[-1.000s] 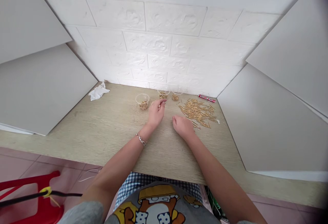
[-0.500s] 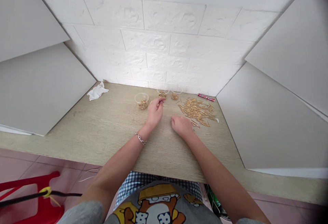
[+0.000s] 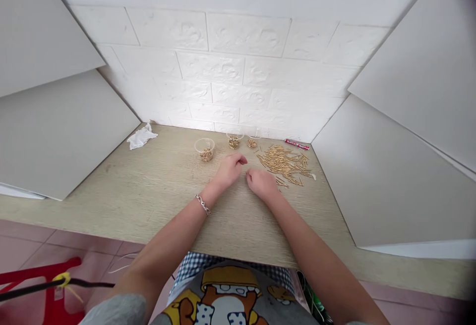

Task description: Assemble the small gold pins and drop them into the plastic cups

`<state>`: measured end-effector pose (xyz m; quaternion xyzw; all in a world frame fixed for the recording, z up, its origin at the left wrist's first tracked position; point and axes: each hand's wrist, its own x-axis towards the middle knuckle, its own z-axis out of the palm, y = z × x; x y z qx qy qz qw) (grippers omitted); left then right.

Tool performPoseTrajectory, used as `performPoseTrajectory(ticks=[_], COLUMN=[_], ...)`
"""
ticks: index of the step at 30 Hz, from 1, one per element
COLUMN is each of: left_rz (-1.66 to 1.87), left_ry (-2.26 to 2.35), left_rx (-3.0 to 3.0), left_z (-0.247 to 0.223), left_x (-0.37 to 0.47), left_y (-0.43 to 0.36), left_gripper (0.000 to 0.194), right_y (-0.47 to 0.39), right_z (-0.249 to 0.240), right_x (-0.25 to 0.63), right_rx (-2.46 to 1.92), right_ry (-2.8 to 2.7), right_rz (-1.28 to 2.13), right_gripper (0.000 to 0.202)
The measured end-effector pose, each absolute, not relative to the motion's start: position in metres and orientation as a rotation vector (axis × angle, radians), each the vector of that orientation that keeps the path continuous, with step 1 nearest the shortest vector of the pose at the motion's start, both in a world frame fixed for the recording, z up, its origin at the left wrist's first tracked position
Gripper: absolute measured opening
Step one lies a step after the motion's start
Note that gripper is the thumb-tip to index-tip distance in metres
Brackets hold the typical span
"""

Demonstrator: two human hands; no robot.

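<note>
Left hand (image 3: 231, 169): reaching in over the table (image 3: 156, 181), bracelet (image 3: 203, 205) at the wrist. Fingers (image 3: 242, 159) bent and drawn together, not spread, pointing across toward the right hand (image 3: 262, 184). Cannot tell whether pinching anything; too small to make out at the tips.

Right hand: closed into a fist, back of the hand uppermost, thumb side toward the left. Inside hidden; cannot tell whether gripping something. Very near the left fingertips, with a narrow gap seen between.

Rods (image 3: 282, 162): gold, thin, loose in a broad heap on the table, just beyond and to the right of the fist. Nearest few just beside the knuckles. Mostly lying flat at mixed angles, some fanned out at the heap's right edge, a few strays off the left edge toward the cups. Well apart from the left wrist.

Left cup (image 3: 201, 151): clear, gold pieces at the bottom, beyond the left hand and to its left, apart from the fingers. Middle cup (image 3: 235, 138) and right cup (image 3: 254, 137): side by side farther back, near the wall (image 3: 223, 67), both with gold pieces; seemingly fewer in the right one.

Back right, behind the heap: red packet (image 3: 296, 144). Back left corner, well apart from both hands: white tissue (image 3: 142, 137), crumpled.
</note>
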<state>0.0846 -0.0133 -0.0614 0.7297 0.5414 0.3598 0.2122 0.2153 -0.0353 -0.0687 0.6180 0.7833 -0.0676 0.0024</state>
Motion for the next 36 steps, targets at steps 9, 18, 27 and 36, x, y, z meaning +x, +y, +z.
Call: performPoseTrajectory(ticks=[9,18,27,36], left_rz=[1.012,1.045,1.044,1.032], left_ry=[1.454,1.481,1.487,1.492], left_rx=[2.136,1.93,1.923,1.989], left_z=[-0.06,-0.062,-0.057,-0.058], left_x=[0.085,0.085,0.085,0.084], left_y=[-0.015,-0.012,-0.015,-0.013], left_gripper=[0.033,0.033,0.032,0.031], right_y=[-0.035,-0.03,-0.026,-0.031], right_z=[-0.066,-0.065,-0.069,-0.064], right_x=[0.222,0.232,0.24,0.23], right_rx=[2.096,2.048,1.994,2.028], right_ry=[2.528,2.612,2.721,2.558], right_rz=[-0.367,-0.626,-0.917,-0.358], right_gripper=[0.054,0.024,0.043,0.049])
